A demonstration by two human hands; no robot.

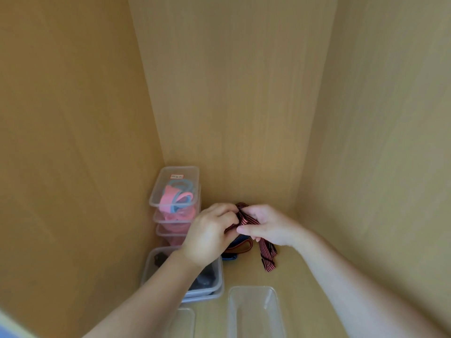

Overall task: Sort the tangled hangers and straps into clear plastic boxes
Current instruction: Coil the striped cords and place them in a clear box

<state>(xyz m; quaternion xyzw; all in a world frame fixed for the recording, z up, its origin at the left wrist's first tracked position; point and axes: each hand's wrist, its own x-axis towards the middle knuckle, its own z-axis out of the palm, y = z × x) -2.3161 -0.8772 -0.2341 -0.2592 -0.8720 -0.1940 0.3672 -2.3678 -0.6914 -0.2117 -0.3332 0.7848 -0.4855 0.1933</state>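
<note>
Both hands hold a red-and-black striped strap (267,252) above the cupboard floor. My left hand (210,234) pinches its upper end, and my right hand (269,226) grips it just beside, with the loose end hanging down to the floor. Under the hands lies a small tangle with a blue strap (240,240) and a brown strap (240,247). An open clear plastic box (255,311) with nothing in it stands at the front. A clear box (214,276) holding dark items sits under my left forearm.
A stack of lidded clear boxes (175,191) with pink and light-blue hangers stands in the back left corner. Another clear box (185,320) shows at the bottom edge. Wooden cupboard walls close in on the left, back and right.
</note>
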